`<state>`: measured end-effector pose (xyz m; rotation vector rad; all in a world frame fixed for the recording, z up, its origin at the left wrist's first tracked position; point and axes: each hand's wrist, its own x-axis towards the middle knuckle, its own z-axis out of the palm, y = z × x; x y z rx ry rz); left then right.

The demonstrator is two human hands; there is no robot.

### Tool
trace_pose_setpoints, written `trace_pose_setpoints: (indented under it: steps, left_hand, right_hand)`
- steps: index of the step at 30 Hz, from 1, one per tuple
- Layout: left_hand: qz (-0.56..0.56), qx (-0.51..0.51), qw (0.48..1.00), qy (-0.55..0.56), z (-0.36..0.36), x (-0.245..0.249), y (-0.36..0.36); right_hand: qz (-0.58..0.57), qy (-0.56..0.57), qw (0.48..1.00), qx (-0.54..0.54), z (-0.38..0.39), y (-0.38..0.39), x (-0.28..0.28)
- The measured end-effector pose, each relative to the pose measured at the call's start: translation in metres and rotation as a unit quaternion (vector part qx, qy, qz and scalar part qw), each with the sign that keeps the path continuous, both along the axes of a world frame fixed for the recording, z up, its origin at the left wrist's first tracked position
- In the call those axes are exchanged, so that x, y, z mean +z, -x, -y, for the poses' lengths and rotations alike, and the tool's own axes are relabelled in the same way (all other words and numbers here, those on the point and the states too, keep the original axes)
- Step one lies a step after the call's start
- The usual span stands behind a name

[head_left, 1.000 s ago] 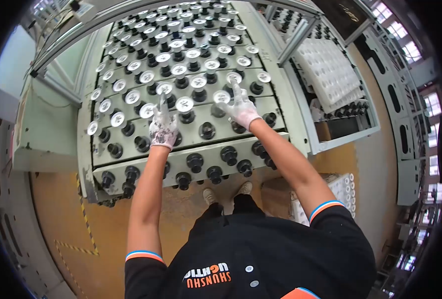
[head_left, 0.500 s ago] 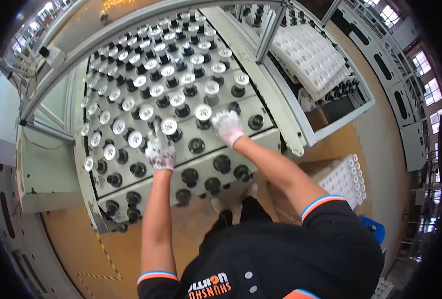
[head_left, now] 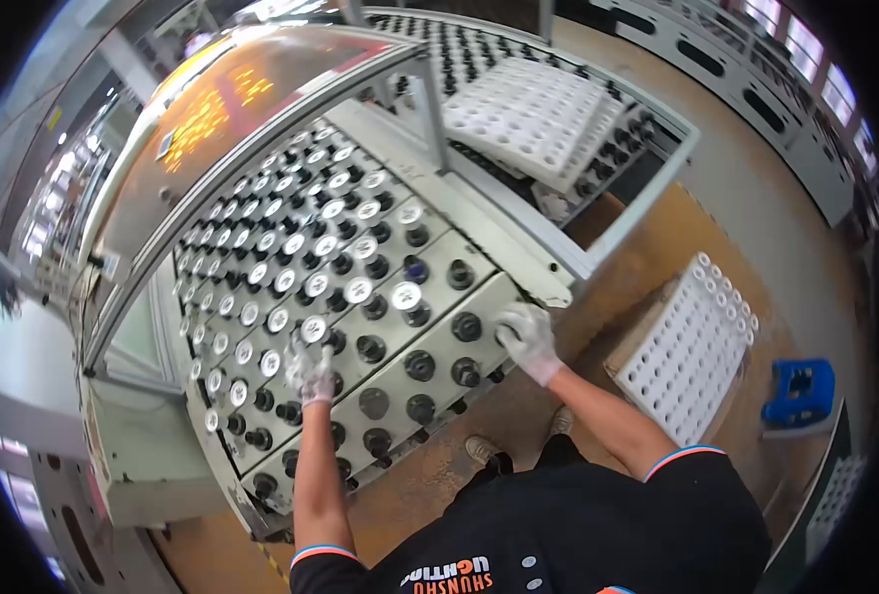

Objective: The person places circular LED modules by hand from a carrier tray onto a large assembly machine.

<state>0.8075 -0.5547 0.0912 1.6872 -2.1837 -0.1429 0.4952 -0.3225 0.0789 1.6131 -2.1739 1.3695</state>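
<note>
Rows of black round holders (head_left: 466, 327) stand on the pale slatted bed (head_left: 499, 297) of a machine. Many carry round lamp parts (head_left: 406, 295) with white disc tops and dark markings. My left hand (head_left: 310, 374), in a stained white glove, reaches over the bed with its fingers stretched apart, right below one white-topped lamp part (head_left: 313, 330). At the bed's front right edge is my right hand (head_left: 526, 337), gloved too, its fingers loosely bent beside a bare black holder. Nothing shows in either palm.
A metal frame (head_left: 429, 119) rises over the bed. White perforated trays (head_left: 528, 109) lie stacked on a neighbouring rack of black holders. On the floor at right are another white tray (head_left: 687, 356) with white rings along its edge and a blue plastic stool-like object (head_left: 801, 391).
The view has turned. My right hand has moved right, from among the holders to the bed's edge. My left hand remains by the lamp parts. More bare holders show at the front.
</note>
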Motion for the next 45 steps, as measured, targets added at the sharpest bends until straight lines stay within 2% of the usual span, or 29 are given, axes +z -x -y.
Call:
trace_pose_setpoints:
  steps: [1,2,4,5,6,7,8,10,11,12,14,16,17,20,22,25,28,29,30,31,33,35,36,38,40,42,44,45]
  left_hand:
    - [-0.046,0.025,0.991,-0.126,-0.007,0.008,-0.002]
    - [-0.013,0.056,0.995,-0.077,-0.03,0.018,0.006]
    - [-0.012,-0.057,0.991,0.124,-0.05,-0.013,0.002]
    - [-0.312,-0.143,0.939,0.025,-0.038,-0.056,-0.006]
    - [-0.108,-0.114,0.982,0.106,-0.047,-0.046,0.01]
    - [-0.345,0.0,0.937,-0.047,-0.113,0.012,0.089]
    - [-0.298,-0.196,0.933,-0.046,-0.147,0.048,0.126]
    - [-0.335,-0.259,0.881,-0.212,-0.153,-0.011,0.165]
    - [-0.3,-0.35,0.854,-0.242,-0.175,-0.014,0.204]
    - [-0.325,-0.362,0.813,-0.321,-0.2,-0.017,0.236]
    - [-0.268,-0.363,0.781,-0.432,-0.248,-0.031,0.3]
    - [-0.183,-0.444,0.746,-0.462,-0.299,-0.035,0.364]
    - [-0.156,-0.448,0.74,-0.478,-0.326,-0.042,0.399]
    - [-0.083,-0.502,0.692,-0.513,-0.39,-0.061,0.498]
    - [-0.044,-0.569,0.702,-0.426,-0.419,-0.09,0.563]
    - [0.012,-0.677,0.704,-0.213,-0.456,-0.1,0.658]
    - [0.059,-0.71,0.7,-0.047,-0.464,-0.132,0.735]
    - [0.088,-0.722,0.686,-0.018,-0.466,-0.137,0.755]
    - [0.116,-0.733,0.67,0.011,-0.469,-0.137,0.774]
    - [0.143,-0.743,0.653,0.038,-0.47,-0.141,0.79]
    - [0.176,-0.775,0.607,0.004,-0.466,-0.157,0.814]
    - [0.215,-0.797,0.562,-0.053,-0.47,-0.161,0.83]
    - [0.21,-0.807,0.55,-0.037,-0.474,-0.163,0.834]
    - [0.205,-0.824,0.528,-0.004,-0.48,-0.172,0.839]
    - [0.199,-0.786,0.586,0.013,-0.481,-0.192,0.839]
    - [0.166,-0.768,0.616,0.062,-0.484,-0.196,0.832]
    - [0.057,-0.764,0.63,0.126,-0.478,-0.217,0.824]
    - [0.058,-0.764,0.629,0.129,-0.475,-0.216,0.821]
  right_hand:
    - [0.006,0.006,0.999,-0.034,-0.04,0.013,-0.011]
    - [0.014,0.011,0.997,-0.079,-0.083,0.027,-0.023]
    - [0.05,-0.097,0.979,-0.174,-0.182,0.049,-0.067]
    - [0.059,-0.07,0.977,-0.191,-0.229,0.059,-0.073]
    - [-0.017,-0.156,0.947,-0.281,-0.274,0.06,-0.093]
    - [0.031,-0.201,0.92,-0.336,-0.321,0.068,-0.12]
    - [0.1,-0.201,0.914,-0.339,-0.351,0.074,-0.096]
    - [0.145,-0.244,0.873,-0.396,-0.413,0.086,-0.118]
    - [0.155,-0.27,0.849,-0.427,-0.438,0.093,-0.128]
    - [0.165,-0.294,0.828,-0.449,-0.45,0.1,-0.138]
    - [0.185,-0.305,0.796,-0.488,-0.479,0.126,-0.154]
    - [0.208,-0.277,0.782,-0.519,-0.501,0.161,-0.17]
    - [0.219,-0.278,0.794,-0.494,-0.515,0.183,-0.174]
    - [0.077,-0.182,0.815,-0.544,-0.538,0.257,-0.189]
    - [0.1,-0.227,0.815,-0.523,-0.549,0.317,-0.166]
    - [0.084,-0.374,0.775,-0.503,-0.552,0.397,-0.121]
    - [0.004,-0.453,0.776,-0.439,-0.561,0.448,-0.135]
    - [0.028,-0.493,0.78,-0.384,-0.564,0.462,-0.139]
    - [0.148,-0.376,0.846,-0.348,-0.572,0.474,-0.164]
    - [0.263,-0.247,0.883,-0.3,-0.578,0.483,-0.185]
    - [0.299,-0.263,0.88,-0.261,-0.584,0.491,-0.212]
    - [0.126,-0.536,0.79,-0.27,-0.568,0.494,-0.155]
    - [0.084,-0.543,0.788,-0.276,-0.564,0.496,-0.162]
    - [0.035,-0.487,0.813,-0.316,-0.564,0.496,-0.186]
    - [-0.002,-0.44,0.826,-0.351,-0.564,0.495,-0.204]
    - [-0.025,-0.401,0.835,-0.376,-0.565,0.492,-0.217]
    - [-0.026,-0.37,0.84,-0.396,-0.566,0.491,-0.221]
    - [-0.013,-0.358,0.842,-0.402,-0.565,0.49,-0.221]
